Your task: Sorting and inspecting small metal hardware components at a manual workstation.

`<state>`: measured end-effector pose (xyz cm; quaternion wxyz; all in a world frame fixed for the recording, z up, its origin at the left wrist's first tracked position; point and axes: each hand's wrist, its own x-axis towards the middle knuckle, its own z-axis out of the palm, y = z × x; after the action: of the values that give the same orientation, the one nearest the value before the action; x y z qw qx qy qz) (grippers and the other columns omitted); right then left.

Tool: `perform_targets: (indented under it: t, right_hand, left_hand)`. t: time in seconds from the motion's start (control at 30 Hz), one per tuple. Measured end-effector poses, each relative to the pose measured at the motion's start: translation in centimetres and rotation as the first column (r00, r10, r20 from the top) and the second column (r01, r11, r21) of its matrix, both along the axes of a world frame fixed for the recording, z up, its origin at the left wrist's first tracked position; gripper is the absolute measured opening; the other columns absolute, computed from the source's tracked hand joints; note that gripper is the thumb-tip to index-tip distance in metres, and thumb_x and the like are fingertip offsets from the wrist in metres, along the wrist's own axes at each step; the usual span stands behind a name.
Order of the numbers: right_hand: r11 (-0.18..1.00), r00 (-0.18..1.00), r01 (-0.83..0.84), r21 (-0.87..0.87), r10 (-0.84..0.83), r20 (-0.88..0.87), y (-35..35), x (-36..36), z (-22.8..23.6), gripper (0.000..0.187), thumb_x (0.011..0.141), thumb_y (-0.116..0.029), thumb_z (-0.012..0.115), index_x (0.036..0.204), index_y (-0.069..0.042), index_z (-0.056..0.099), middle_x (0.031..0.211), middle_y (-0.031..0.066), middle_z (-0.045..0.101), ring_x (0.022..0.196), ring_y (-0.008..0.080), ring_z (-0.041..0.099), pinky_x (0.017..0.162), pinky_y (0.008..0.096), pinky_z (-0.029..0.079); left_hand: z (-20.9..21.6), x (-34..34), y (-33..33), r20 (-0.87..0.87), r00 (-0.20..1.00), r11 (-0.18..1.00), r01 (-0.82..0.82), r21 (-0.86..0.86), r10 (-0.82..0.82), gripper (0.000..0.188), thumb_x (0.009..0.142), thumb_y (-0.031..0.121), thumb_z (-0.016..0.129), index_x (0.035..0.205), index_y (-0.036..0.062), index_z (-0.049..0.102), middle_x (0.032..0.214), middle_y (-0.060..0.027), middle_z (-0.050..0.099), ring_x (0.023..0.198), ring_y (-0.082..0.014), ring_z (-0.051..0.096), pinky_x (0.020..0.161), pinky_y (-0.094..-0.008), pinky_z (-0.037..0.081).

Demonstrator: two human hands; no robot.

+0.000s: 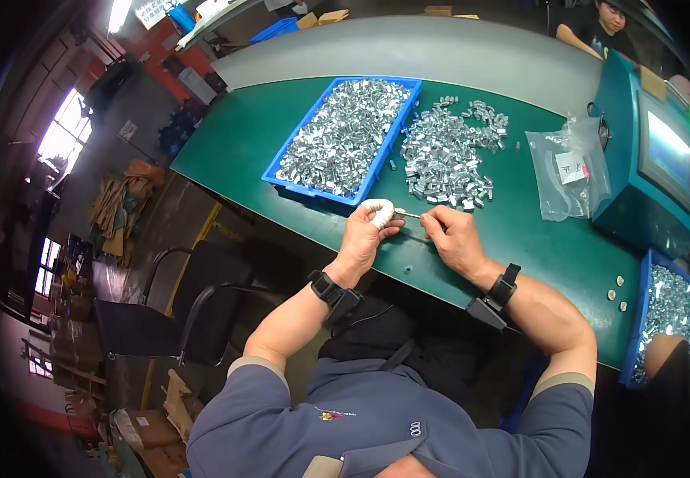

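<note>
My left hand [365, 239] is at the table's near edge, its fingers closed in a pinch and one finger wrapped in white tape [379, 213]. A small pale piece [398, 213] shows at its fingertips, too small to name. My right hand [455, 240] pinches a thin metal rod [413, 216], whose tip reaches the piece in the left fingers. Just beyond my hands lies a loose pile of small silver metal parts [447, 159]. A blue tray [310, 190] heaped with similar parts stands to its left.
A clear plastic bag [556, 201] with a label lies right of the pile. Beside it stands a teal machine [628, 187] with a screen. Another blue tray of parts [672, 303] is at the right edge. A black chair [142, 323] stands left. Someone sits beyond the grey partition [409, 52].
</note>
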<state>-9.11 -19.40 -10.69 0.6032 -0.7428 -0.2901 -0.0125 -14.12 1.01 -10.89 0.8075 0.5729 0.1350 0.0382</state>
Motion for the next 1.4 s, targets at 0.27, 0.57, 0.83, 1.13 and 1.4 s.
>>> perform_targets:
  t: [0.27, 0.57, 0.83, 1.13, 1.4]
  right_hand:
    - [1.000, 1.000, 0.024, 0.002, -0.024, -0.016, -0.6, -0.2, 0.0, 0.018, 0.102, -0.012, 0.064, 0.092, 0.003, 0.069, 0.073, 0.0040, 0.067, 0.066, 0.0083, 0.059, 0.059, 0.0259, 0.046]
    - [0.999, 0.984, -0.040, -0.015, 0.037, -0.175, -0.9, -0.1, -0.1, 0.017, 0.102, -0.013, 0.064, 0.094, 0.001, 0.069, 0.075, 0.0016, 0.067, 0.067, 0.0055, 0.057, 0.059, 0.0232, 0.045]
    - [1.000, 0.960, -0.017, 0.012, 0.019, -0.279, -1.2, 0.6, -0.1, 0.018, 0.101, -0.013, 0.064, 0.092, 0.001, 0.069, 0.074, 0.0014, 0.067, 0.067, 0.0056, 0.057, 0.060, 0.0232, 0.046]
    - [0.994, 0.966, -0.055, -0.090, 0.030, -0.255, -1.4, 0.6, -0.4, 0.019, 0.098, -0.014, 0.066, 0.087, 0.000, 0.069, 0.072, 0.0025, 0.068, 0.066, 0.0060, 0.060, 0.059, 0.0249, 0.047]
    - [0.984, 0.997, -0.067, -0.163, 0.061, -0.043, -1.2, -0.4, 0.2, 0.016, 0.096, -0.016, 0.071, 0.098, -0.002, 0.077, 0.081, 0.0124, 0.073, 0.071, 0.0203, 0.070, 0.065, 0.0332, 0.053]
  left_hand:
    - [-0.3, 0.2, -0.4, 0.083, 0.996, 0.991, 0.025, 0.128, -0.036, 0.023, 0.100, 0.011, 0.070, 0.121, 0.0035, 0.064, 0.108, -0.0109, 0.074, 0.091, -0.0174, 0.072, 0.079, -0.0265, 0.058]
    - [0.3, 0.0, 0.5, 0.026, 0.985, 0.863, 0.139, 0.486, -0.173, 0.031, 0.095, 0.006, 0.075, 0.125, 0.0050, 0.071, 0.103, 0.0017, 0.066, 0.086, -0.0076, 0.061, 0.080, -0.0243, 0.053]
    - [0.7, 1.2, 1.0, 0.209, 0.922, 0.692, 0.082, 0.717, -0.326, 0.029, 0.089, 0.002, 0.077, 0.118, 0.0044, 0.073, 0.094, -0.0020, 0.064, 0.080, -0.0119, 0.057, 0.074, -0.0267, 0.050]
    - [1.2, 0.7, 0.9, 0.287, 0.853, 0.546, -0.002, 0.838, -0.437, 0.027, 0.087, 0.006, 0.078, 0.113, 0.0053, 0.076, 0.093, -0.0085, 0.067, 0.087, -0.0246, 0.066, 0.079, -0.0339, 0.053]
    - [1.3, 0.0, 0.4, 0.289, 0.820, 0.567, 0.052, 0.822, -0.494, 0.027, 0.088, 0.009, 0.080, 0.113, 0.0026, 0.074, 0.095, -0.0078, 0.068, 0.088, -0.0245, 0.067, 0.078, -0.0346, 0.053]
